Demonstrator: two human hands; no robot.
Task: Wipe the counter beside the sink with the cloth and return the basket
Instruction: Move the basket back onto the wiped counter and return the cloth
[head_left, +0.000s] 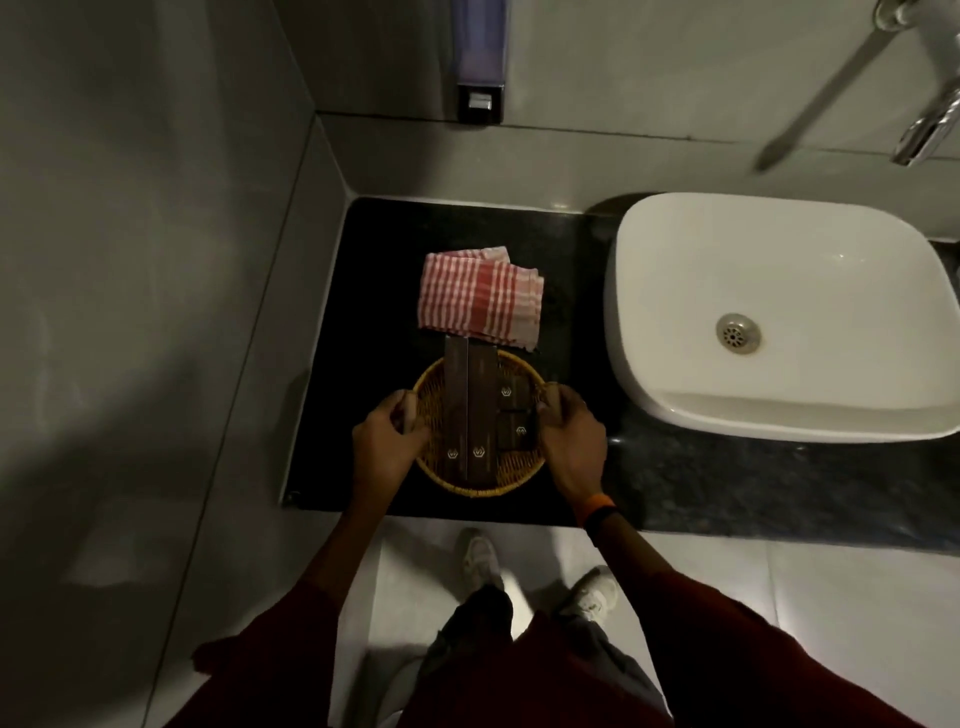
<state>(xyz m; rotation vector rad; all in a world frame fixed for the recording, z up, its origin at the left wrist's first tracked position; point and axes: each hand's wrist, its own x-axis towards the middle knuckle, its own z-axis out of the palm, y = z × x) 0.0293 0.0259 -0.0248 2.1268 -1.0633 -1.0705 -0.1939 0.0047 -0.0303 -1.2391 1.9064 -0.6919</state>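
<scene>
A round wicker basket (514, 470) sits on the black counter (374, 312) left of the sink, near the front edge. Dark brown boxes (480, 410) lie in it, two long ones sticking out over its far rim. My left hand (387, 447) grips the basket's left rim and my right hand (569, 441) grips its right rim. A folded red-and-white checked cloth (480, 296) lies flat on the counter just behind the basket, touched by neither hand.
A white basin (779, 312) with a metal drain stands to the right on the counter. A chrome tap (930, 130) hangs above it. A soap dispenser (480, 62) is fixed to the back wall. Grey tiled walls close in on the left and behind.
</scene>
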